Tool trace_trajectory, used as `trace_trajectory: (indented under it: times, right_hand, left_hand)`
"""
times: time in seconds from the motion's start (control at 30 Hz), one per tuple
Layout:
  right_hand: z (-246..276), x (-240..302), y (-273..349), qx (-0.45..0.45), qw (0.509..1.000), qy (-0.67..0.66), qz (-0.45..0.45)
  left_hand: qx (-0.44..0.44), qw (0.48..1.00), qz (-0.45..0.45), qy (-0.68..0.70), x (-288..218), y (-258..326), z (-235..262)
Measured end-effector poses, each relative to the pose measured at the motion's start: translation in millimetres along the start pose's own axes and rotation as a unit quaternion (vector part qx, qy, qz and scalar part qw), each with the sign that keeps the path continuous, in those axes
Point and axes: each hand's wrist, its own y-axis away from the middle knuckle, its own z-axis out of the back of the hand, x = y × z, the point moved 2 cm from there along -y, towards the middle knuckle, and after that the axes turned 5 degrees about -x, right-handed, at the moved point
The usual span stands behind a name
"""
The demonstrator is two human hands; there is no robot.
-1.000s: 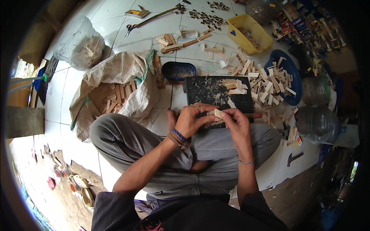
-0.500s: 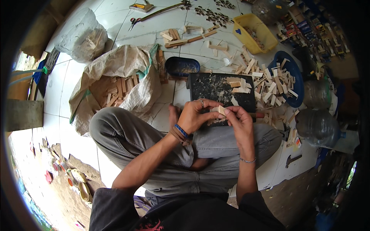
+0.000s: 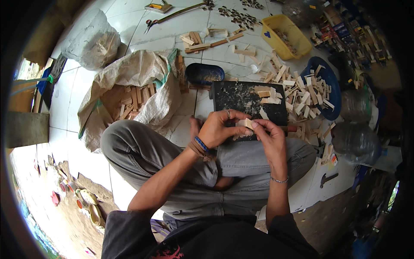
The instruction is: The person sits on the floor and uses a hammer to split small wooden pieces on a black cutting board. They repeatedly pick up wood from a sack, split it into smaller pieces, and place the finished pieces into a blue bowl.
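Pale wood block [image 3: 246, 124], small and squared, is pinched between both hands above the lap: left hand [image 3: 217, 129] curled shut on one end, right hand [image 3: 271, 139] gripping the other. Working it well likely means a firm, steady hold over the shaving-strewn black board [image 3: 241, 101]. Rough offcuts fill a blue basin [image 3: 331, 86].

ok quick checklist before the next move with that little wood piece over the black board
1. Small wood piece pinched by both hands: ok.
2. Left hand grip at its near end: ok.
3. Right hand fingertips on its far end: ok.
4. Black cutting board has bare space: ok, though shavings and a few cut blocks lie on it.
5. Blue basin of cut pieces beside the board: ok.
6. Blade or tool in hand: cannot tell, none visible.
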Motion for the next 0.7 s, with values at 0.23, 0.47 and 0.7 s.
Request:
trace_trajectory:
  times: [0.23, 0.47, 0.7]
  right_hand:
    - [-3.9, -1.6, 0.3, -0.013, 0.999, 0.005, 0.030]
    - [-5.5, 1.9, -1.2, -0.023, 0.997, 0.030, 0.067]
    - [-10.6, -1.5, 1.4, -0.029, 0.997, 0.001, 0.074]
  left_hand:
    - [-0.027, 0.993, -0.056, -0.102, -31.3, -27.6, 47.6]
    - [-0.114, 0.846, -0.207, -0.478, -19.3, -86.6, 33.2]
    - [-0.052, 0.756, -0.204, -0.619, -0.8, -104.4, 1.6]
